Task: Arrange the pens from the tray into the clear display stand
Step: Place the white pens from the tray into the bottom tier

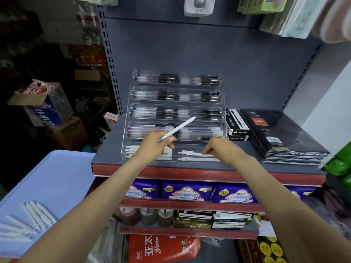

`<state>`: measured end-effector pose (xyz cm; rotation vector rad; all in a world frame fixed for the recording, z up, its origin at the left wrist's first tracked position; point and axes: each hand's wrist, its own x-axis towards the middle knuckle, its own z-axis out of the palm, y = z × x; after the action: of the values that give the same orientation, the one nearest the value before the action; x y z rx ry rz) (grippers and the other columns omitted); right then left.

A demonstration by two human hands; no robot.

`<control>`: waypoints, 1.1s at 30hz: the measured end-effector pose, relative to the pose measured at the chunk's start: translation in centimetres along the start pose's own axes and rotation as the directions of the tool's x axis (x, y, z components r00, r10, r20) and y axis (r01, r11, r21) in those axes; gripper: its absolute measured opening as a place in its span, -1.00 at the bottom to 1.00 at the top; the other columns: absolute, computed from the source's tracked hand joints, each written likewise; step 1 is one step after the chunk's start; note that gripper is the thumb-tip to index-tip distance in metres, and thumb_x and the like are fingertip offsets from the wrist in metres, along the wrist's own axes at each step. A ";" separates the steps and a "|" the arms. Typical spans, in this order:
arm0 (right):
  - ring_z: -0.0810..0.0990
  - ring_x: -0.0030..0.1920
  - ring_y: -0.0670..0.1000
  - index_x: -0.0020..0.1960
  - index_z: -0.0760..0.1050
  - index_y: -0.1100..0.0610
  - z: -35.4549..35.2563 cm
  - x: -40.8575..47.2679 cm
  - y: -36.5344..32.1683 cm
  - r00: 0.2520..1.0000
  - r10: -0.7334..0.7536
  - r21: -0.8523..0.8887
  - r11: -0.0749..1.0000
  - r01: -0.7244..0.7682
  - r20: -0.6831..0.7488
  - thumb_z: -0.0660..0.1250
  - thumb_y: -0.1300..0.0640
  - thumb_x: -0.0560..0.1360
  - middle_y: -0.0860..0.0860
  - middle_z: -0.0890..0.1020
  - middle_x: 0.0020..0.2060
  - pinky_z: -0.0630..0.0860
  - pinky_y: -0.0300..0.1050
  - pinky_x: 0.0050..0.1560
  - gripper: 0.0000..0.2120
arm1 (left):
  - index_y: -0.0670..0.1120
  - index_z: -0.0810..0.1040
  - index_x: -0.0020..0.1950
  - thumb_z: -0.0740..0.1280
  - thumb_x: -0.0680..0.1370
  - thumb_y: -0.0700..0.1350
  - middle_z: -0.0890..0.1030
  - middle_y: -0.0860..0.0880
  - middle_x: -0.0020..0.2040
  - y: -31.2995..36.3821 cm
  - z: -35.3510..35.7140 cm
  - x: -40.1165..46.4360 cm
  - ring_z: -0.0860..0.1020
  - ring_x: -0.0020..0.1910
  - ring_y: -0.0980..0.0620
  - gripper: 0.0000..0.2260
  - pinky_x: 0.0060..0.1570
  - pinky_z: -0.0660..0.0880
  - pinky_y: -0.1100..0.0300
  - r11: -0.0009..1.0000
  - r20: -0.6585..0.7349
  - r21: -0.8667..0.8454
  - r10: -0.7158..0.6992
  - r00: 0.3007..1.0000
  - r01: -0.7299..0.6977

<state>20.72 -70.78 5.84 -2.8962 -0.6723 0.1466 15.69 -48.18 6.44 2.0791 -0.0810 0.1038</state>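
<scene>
Shop shelf (pixel 106 158): left hand (pixel 152 144) pinching white pen (pixel 178 128), angling above clear stand (pixel 176 114); right hand (pixel 218 147), fingers curled, touching pens (pixel 197 153) beneath it in bottom tier.

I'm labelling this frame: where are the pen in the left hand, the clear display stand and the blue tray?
White pen (pixel 179 128), head view: middle of its barrel.
Clear display stand (pixel 224 111), head view: right side wall.
Blue tray (pixel 57 179), head view: bare floor.
</scene>
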 end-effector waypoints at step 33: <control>0.56 0.17 0.13 0.22 0.55 0.09 0.4 -1.5 -0.3 1.000 0.029 -0.026 0.999 -0.029 0.000 0.11 0.24 0.58 0.06 0.56 0.24 0.51 0.06 0.18 -0.68 | -0.07 0.57 0.15 0.21 0.60 -0.09 0.61 -0.09 0.09 -0.9 3.9 2.1 0.57 0.07 -0.11 -0.79 0.08 0.51 -0.01 0.765 0.219 0.600 0.125 0.968 -0.234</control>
<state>19.15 -71.12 5.58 -2.9318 -0.6365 0.1434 18.00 -51.17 4.02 2.7461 -0.4007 0.0795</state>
